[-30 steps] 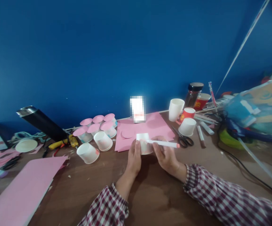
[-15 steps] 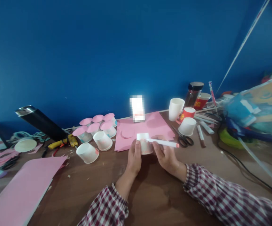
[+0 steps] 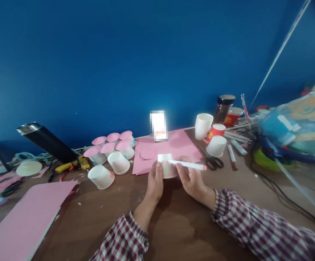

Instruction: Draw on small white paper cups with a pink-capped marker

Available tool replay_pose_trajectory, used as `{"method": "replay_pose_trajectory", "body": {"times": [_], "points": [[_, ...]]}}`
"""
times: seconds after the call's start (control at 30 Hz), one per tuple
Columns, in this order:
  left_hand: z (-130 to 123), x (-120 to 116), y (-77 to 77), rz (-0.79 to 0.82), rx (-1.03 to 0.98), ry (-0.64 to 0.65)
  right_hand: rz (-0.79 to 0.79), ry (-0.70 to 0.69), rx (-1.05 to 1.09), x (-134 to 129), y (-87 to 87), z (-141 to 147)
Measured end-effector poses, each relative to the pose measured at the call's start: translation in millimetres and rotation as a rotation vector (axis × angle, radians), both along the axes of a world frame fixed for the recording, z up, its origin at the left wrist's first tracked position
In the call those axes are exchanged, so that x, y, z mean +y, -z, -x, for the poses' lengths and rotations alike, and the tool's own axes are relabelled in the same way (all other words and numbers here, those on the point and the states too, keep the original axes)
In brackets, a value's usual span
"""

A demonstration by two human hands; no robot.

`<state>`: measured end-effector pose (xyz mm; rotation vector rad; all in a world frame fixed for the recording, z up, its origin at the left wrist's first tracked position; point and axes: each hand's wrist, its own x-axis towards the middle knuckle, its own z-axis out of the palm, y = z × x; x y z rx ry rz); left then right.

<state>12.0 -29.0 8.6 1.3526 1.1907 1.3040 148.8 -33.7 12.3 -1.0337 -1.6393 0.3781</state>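
A white paper cup is held by my left hand, whose fingers close on its left side. My right hand grips a white marker with an orange end, its other end at the upper part of the cup. Behind the cup lie pink sheets with a round pink piece on them. Two white cups stand to the left, in front of several cups with pink tops.
Scissors, markers, a white cup and a red cup are at the right, near a dark-lidded jar. At the left are a black flask, yellow-handled tool and pink folder.
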Motion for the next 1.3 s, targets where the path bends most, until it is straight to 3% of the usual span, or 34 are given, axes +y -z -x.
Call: {"method": "replay_pose_trajectory", "body": {"times": [0.8, 1.3], "points": [[0.2, -1.7, -0.5, 0.011, -0.022, -0.042, -0.002, -0.008, -0.014, -1.8, -4.6, -0.1], [2.0, 0.1, 3.5, 0.000, 0.007, -0.074, -0.024, -0.014, -0.038, -1.1, 2.6, -1.1]]}}
